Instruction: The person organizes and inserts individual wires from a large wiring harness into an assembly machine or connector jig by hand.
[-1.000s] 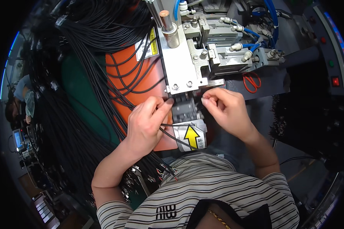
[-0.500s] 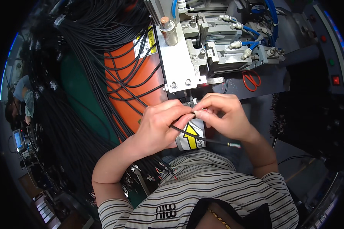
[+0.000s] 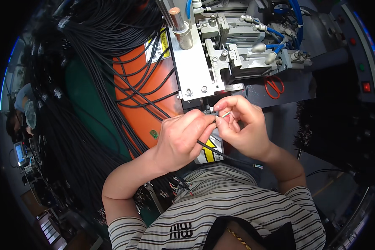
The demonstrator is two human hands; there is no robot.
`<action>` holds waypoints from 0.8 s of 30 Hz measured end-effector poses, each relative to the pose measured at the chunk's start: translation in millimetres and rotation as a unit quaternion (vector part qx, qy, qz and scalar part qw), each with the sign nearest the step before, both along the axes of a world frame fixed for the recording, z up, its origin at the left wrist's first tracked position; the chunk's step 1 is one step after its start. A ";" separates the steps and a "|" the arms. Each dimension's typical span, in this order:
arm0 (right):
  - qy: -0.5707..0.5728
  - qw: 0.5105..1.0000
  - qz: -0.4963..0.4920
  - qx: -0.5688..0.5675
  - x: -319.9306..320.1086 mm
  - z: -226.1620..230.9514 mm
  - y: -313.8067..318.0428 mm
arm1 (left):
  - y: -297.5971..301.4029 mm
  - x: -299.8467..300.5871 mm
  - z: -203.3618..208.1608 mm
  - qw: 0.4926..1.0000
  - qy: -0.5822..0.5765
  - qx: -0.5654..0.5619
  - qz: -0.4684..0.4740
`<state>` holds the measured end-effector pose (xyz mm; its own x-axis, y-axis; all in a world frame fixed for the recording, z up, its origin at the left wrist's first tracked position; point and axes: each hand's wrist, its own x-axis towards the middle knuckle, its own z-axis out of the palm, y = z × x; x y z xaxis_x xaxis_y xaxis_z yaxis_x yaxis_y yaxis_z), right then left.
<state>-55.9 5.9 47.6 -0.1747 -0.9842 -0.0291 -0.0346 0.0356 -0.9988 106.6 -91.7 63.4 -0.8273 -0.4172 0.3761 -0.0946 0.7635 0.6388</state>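
My left hand [image 3: 183, 135] is closed around a black cable [image 3: 227, 156], which runs out below the fingers to a loose end with thin coloured wires [image 3: 258, 166]. Right by its fingertips, other thin white and green wires [image 3: 226, 114] poke up from a cable end mostly hidden by the fingers. My right hand [image 3: 248, 131] holds these wires low down, thumb against its curled fingers, index finger lifted above them. Both hands meet just in front of the metal fixture [image 3: 196, 75].
Pneumatic clamps [image 3: 250, 54] with blue hoses stand behind the fixture. Red-handled scissors [image 3: 273, 86] lie to the right. Many black cables [image 3: 100, 37] hang over an orange panel [image 3: 141, 83] at left. A control box with a red button [image 3: 366, 87] is far right. Another person [image 3: 25, 100] is at far left.
My right index finger has lifted away from the thumb, baring the coloured wires. My left hand has shifted slightly right, and the loose cable end has swung down. The fixture's copper-tipped rod stands higher.
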 end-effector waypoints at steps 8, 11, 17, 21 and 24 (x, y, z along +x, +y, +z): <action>0.204 0.957 -0.069 -0.193 19.9 -12.5 4.6 | -0.9 0.4 3.2 0.996 0.014 0.081 0.032; 0.141 0.968 -0.075 -0.196 18.0 -16.7 4.6 | -0.4 -0.1 0.0 0.996 0.005 0.086 0.036; -0.284 0.958 0.021 -0.024 2.1 -12.1 -1.4 | -4.6 2.0 1.8 0.984 -0.002 0.179 0.012; -0.281 0.959 0.036 -0.005 -5.4 -11.4 -2.1 | -10.3 3.0 0.0 0.965 0.001 0.263 -0.024; -0.168 0.985 0.011 -0.048 -5.2 -9.8 -3.8 | -13.6 4.3 -1.4 0.954 -0.018 0.295 -0.039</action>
<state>-61.2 2.2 37.8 -0.1493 -0.9887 0.0127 0.2989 -0.0574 -0.9525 110.9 -105.3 62.1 -0.8726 -0.4841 0.0645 -0.0827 0.2766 0.9574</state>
